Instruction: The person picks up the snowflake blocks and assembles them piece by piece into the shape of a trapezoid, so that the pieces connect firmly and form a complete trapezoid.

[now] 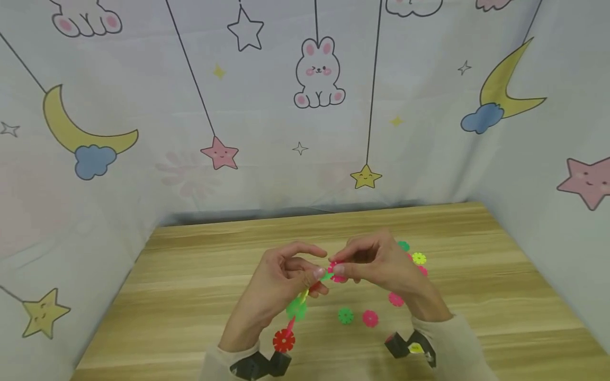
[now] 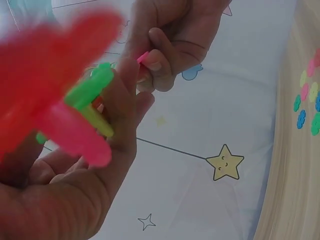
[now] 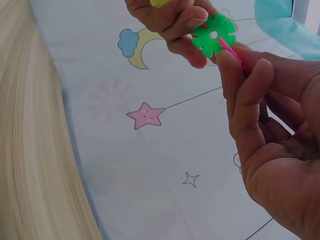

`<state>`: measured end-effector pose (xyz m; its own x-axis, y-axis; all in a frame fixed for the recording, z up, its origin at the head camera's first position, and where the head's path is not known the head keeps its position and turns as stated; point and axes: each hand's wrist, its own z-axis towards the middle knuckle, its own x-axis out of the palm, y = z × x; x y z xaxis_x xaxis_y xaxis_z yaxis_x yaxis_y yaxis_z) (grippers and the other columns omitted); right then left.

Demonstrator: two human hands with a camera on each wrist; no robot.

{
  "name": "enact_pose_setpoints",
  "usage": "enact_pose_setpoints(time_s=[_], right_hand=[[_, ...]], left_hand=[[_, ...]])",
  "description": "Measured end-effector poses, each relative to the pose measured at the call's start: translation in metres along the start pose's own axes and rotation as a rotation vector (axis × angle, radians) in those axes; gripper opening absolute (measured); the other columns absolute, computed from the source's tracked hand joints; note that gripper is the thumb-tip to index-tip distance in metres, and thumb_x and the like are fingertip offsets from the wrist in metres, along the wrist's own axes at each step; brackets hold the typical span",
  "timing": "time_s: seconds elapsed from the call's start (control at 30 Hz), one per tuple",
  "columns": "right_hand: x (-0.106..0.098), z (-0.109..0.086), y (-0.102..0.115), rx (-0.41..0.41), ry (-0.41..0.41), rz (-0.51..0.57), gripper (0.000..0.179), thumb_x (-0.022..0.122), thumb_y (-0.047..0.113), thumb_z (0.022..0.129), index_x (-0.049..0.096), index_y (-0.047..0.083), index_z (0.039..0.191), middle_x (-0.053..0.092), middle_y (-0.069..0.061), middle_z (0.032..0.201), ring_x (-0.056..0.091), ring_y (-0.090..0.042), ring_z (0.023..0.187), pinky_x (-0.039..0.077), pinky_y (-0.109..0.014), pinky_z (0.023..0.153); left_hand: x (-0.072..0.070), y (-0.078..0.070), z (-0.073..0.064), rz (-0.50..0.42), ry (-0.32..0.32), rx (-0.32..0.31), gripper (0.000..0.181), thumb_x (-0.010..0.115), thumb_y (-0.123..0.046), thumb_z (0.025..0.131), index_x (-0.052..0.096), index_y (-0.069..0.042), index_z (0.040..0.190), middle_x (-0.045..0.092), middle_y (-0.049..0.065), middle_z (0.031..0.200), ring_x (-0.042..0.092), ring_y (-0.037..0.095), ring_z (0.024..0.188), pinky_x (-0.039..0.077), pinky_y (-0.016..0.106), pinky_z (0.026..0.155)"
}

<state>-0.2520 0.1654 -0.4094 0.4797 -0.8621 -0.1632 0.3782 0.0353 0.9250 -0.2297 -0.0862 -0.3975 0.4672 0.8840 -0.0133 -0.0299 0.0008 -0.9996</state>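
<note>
Over the table, my left hand (image 1: 278, 280) grips a chain of notched plastic snowflake discs near its upper end. A red disc (image 1: 284, 340) hangs lowest on it, with a pink, a light green disc (image 1: 297, 309) and a yellow one above. At the upper end is a green disc (image 3: 207, 42), held by the left fingertips. My right hand (image 1: 386, 267) pinches a pink disc (image 3: 234, 54) between thumb and fingers. In the right wrist view the pink disc stands edge-on against the green disc's notched rim. Close to the left wrist camera, the red disc (image 2: 45, 75) looks blurred.
Loose discs lie on the wooden table (image 1: 190, 296): a green one (image 1: 345, 316) and a pink one (image 1: 370, 318) below the hands, another pink one (image 1: 396, 299) by the right wrist, and a yellow one (image 1: 419, 258) among several beyond it. A printed cloth (image 1: 267, 174) hangs behind.
</note>
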Motion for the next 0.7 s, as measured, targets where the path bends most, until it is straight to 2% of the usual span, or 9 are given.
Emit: enact_pose_setpoints(time_s=[0.13,0.37,0.53,0.63,0.7], right_hand=[[0.001,0.000,-0.002,0.017,0.003,0.013,0.012,0.079,-0.004,0.093,0.079,-0.008,0.104,0.075,0.007,0.082,0.059,-0.011,0.059,0.053,-0.027,0.054],[-0.001,-0.001,-0.001,0.099,0.015,-0.013,0.029,0.083,0.006,0.094,0.073,-0.004,0.120,0.073,0.004,0.080,0.065,-0.014,0.060,0.058,-0.028,0.057],[-0.002,0.001,-0.005,0.086,0.037,-0.003,0.038,0.082,0.009,0.095,0.066,-0.004,0.126,0.072,0.002,0.078,0.069,-0.015,0.062,0.060,-0.032,0.059],[-0.011,0.000,-0.008,0.123,-0.013,-0.017,0.034,0.077,0.013,0.100,0.066,-0.004,0.128,0.074,0.002,0.081,0.072,-0.016,0.068,0.063,-0.032,0.064],[-0.023,-0.001,-0.012,0.157,-0.091,-0.065,0.031,0.072,0.016,0.104,0.066,-0.003,0.129,0.075,-0.001,0.086,0.075,-0.017,0.074,0.063,-0.032,0.068]], left_hand=[[0.001,0.000,0.000,-0.003,-0.001,-0.005,0.035,0.075,-0.007,0.100,0.069,-0.006,0.134,0.084,0.007,0.098,0.082,0.018,0.075,0.067,0.036,0.080],[-0.001,0.003,0.001,0.069,-0.014,-0.062,0.032,0.078,-0.017,0.100,0.072,-0.010,0.131,0.083,0.015,0.108,0.082,0.022,0.079,0.067,0.036,0.083],[0.001,0.008,0.005,0.072,0.018,-0.066,0.025,0.077,-0.022,0.101,0.080,-0.006,0.120,0.083,0.010,0.109,0.080,0.018,0.072,0.066,0.034,0.077],[0.002,0.008,0.005,0.053,0.020,-0.059,0.024,0.076,-0.021,0.102,0.081,-0.003,0.116,0.083,0.005,0.104,0.078,0.015,0.066,0.065,0.032,0.073],[0.002,0.008,0.005,0.043,0.006,-0.065,0.024,0.076,-0.021,0.102,0.081,-0.001,0.115,0.083,0.002,0.099,0.077,0.015,0.065,0.065,0.030,0.072]])
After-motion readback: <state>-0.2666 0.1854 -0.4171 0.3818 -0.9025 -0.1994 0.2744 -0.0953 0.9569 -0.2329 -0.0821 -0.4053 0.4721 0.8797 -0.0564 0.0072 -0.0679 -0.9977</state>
